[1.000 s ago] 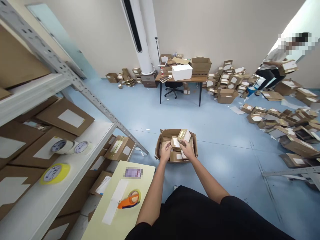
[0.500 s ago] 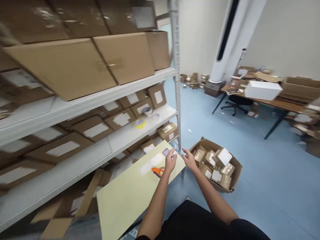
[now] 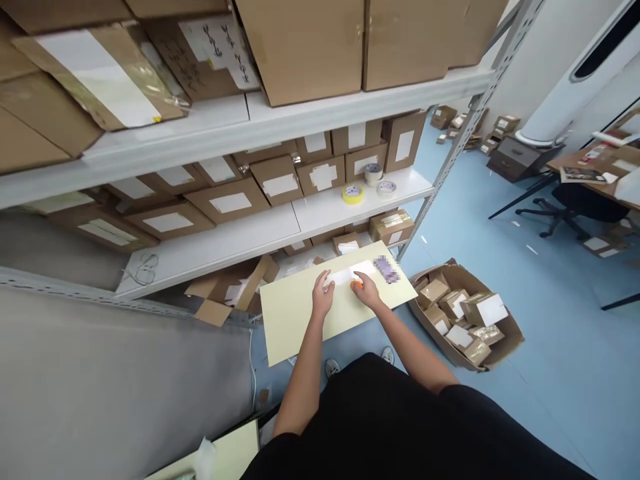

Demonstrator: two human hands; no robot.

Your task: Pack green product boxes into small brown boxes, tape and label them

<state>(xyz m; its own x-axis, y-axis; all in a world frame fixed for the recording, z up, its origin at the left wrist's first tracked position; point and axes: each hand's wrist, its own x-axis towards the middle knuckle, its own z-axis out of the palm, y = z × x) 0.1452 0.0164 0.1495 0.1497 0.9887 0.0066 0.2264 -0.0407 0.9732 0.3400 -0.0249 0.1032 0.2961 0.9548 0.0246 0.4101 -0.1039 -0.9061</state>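
Note:
Over the pale yellow table (image 3: 295,320), my left hand (image 3: 323,294) is open, thumb apart from the fingers, with nothing in it. My right hand (image 3: 367,291) is above the orange tape cutter (image 3: 356,285), which it partly hides; whether the fingers grip it is unclear. A white paper strip (image 3: 341,277) lies on the table just beyond both hands. Right of my right hand, a phone (image 3: 387,269) with a blurred screen rests near the table's far right corner.
A metal shelf (image 3: 265,233) full of cardboard boxes runs behind the table, holding a yellow tape roll (image 3: 353,193) and pale rolls. A big open carton (image 3: 510,343) of small parcels stands on the floor at right. An open box (image 3: 213,312) sits left of the table.
The view has swung left, so the shelf and table sit more squarely ahead. Both hands have moved from beyond the table's right end to over its middle, my right hand to the orange cutter.

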